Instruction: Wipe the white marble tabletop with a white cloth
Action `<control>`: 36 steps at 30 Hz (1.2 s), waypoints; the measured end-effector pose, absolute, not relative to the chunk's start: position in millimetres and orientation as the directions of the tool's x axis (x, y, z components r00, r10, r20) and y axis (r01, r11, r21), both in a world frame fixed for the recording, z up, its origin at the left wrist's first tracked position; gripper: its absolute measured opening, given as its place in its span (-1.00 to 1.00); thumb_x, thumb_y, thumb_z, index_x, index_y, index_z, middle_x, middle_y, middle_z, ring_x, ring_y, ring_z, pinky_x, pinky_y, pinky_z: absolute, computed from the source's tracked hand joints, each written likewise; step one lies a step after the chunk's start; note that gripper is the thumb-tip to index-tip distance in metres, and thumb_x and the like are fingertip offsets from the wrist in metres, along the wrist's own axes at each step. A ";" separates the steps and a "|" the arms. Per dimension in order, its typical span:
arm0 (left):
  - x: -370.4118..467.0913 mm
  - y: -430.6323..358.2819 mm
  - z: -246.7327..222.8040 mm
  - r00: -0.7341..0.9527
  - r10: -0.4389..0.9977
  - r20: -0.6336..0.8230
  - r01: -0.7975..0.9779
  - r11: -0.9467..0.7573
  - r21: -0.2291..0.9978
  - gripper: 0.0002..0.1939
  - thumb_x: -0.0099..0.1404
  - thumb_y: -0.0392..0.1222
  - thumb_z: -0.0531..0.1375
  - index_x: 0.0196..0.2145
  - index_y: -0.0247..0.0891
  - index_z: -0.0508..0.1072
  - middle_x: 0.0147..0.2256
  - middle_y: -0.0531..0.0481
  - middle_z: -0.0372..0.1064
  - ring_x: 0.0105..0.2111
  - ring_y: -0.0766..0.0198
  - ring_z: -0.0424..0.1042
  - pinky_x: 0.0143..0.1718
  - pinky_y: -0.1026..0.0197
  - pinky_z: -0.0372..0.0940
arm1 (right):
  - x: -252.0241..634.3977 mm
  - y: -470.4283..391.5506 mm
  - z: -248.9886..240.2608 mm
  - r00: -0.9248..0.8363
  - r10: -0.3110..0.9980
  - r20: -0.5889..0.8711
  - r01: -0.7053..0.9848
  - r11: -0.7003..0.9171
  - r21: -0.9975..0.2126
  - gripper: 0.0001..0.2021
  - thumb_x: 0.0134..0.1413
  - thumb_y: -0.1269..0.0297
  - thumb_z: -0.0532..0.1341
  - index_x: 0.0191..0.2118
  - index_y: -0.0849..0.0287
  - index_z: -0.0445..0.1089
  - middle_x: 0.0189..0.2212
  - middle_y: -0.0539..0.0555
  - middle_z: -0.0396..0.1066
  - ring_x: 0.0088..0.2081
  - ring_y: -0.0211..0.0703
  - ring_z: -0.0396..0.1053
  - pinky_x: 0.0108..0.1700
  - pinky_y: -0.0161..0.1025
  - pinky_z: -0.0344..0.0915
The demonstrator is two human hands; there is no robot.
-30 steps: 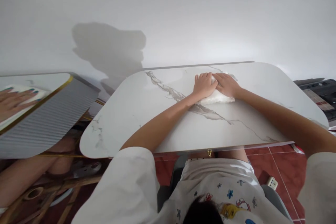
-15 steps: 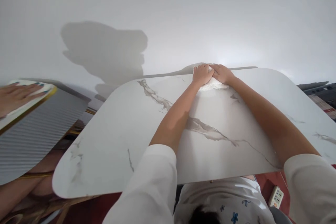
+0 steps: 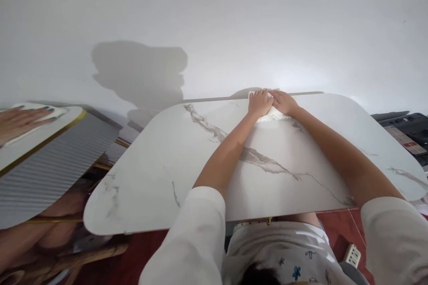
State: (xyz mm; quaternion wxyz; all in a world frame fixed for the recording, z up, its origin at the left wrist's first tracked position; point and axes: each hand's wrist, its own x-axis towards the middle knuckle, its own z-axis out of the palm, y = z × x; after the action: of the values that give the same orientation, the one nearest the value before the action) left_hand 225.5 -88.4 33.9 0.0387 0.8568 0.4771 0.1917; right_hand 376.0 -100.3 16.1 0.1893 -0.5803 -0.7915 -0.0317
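Note:
A bunched white cloth lies at the far edge of the white marble-patterned tabletop, close to the wall. My left hand presses down on its left part with the fingers bent over it. My right hand grips the cloth from the right, and its fingertips meet the left hand. Much of the cloth is covered by both hands. My arms reach straight out across the tabletop.
At left, another person's hand rests on a white cloth atop a gold-rimmed table with a ribbed grey side. The wall stands behind both tables. A power strip is on the red floor; a dark object is at right.
The view has shifted slightly, showing more of the right side. My hands stay on the cloth at the far edge. The other person's hand has drawn back from its table's rounded end.

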 end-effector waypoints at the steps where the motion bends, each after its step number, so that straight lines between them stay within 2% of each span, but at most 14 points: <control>1: 223.8 -94.4 33.7 0.470 0.832 0.294 0.803 -0.542 0.248 -0.52 0.44 -0.13 -0.13 0.22 -0.28 0.27 0.18 -0.21 0.34 0.21 0.01 0.24 0.27 -0.08 0.01 | 374.1 -106.6 16.3 -0.253 0.910 0.327 0.933 0.319 -0.165 -0.42 0.30 0.20 -0.08 0.34 0.39 0.14 0.31 0.29 0.22 0.32 0.11 0.17 0.33 0.07 0.08; 13: 194.6 -203.0 34.7 0.515 0.808 0.286 0.775 -0.581 0.247 -0.54 0.44 -0.12 -0.09 0.19 -0.28 0.28 0.19 -0.23 0.33 0.22 -0.01 0.22 0.27 -0.10 0.02 | 348.2 -228.3 21.8 -0.289 0.913 0.288 0.929 0.340 -0.146 -0.43 0.31 0.19 -0.10 0.34 0.37 0.12 0.28 0.32 0.23 0.29 0.11 0.18 0.32 0.07 0.08; 24: 155.3 -310.3 36.0 0.566 0.788 0.241 0.748 -0.614 0.252 -0.51 0.40 -0.13 -0.05 0.24 -0.28 0.21 0.20 -0.24 0.29 0.23 -0.03 0.21 0.30 -0.15 -0.01 | 319.7 -342.1 16.2 -0.352 0.872 0.339 0.909 0.406 -0.099 -0.44 0.31 0.13 -0.13 0.33 0.23 0.07 0.25 0.29 0.25 0.27 0.16 0.18 0.27 0.17 0.16; 27: 155.5 -326.5 37.1 0.560 0.795 0.232 0.751 -0.606 0.264 -0.51 0.39 -0.13 -0.04 0.23 -0.28 0.21 0.20 -0.24 0.30 0.22 -0.04 0.21 0.29 -0.17 0.01 | 319.4 -359.5 17.7 -0.361 0.869 0.338 0.900 0.420 -0.120 -0.45 0.33 0.12 -0.12 0.35 0.17 0.06 0.27 0.26 0.24 0.29 0.15 0.17 0.27 0.20 0.16; 31: 167.5 -334.4 38.8 0.535 0.821 0.200 0.770 -0.571 0.284 -0.50 0.39 -0.15 -0.02 0.23 -0.34 0.21 0.20 -0.27 0.29 0.23 -0.06 0.19 0.31 -0.20 -0.03 | 331.1 -365.5 21.3 -0.375 0.869 0.324 0.887 0.437 -0.148 -0.45 0.35 0.10 -0.13 0.34 0.24 0.10 0.27 0.27 0.24 0.29 0.12 0.18 0.28 0.16 0.17; 36: 200.3 -338.6 40.3 0.558 0.799 0.224 0.721 -0.601 0.345 -0.50 0.40 -0.10 -0.04 0.22 -0.36 0.21 0.18 -0.29 0.29 0.21 -0.07 0.20 0.29 -0.23 -0.01 | 371.5 -367.5 21.2 -0.389 0.868 0.310 0.883 0.446 -0.142 -0.40 0.38 -0.03 -0.18 0.35 0.20 0.09 0.30 0.24 0.22 0.32 0.11 0.15 0.30 0.19 0.17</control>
State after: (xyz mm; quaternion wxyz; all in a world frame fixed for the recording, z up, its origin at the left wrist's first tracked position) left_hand 200.3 -338.6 40.3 0.1071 0.8761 0.4338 0.1809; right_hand 371.5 -367.5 21.2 0.1717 -0.5256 -0.8329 -0.0229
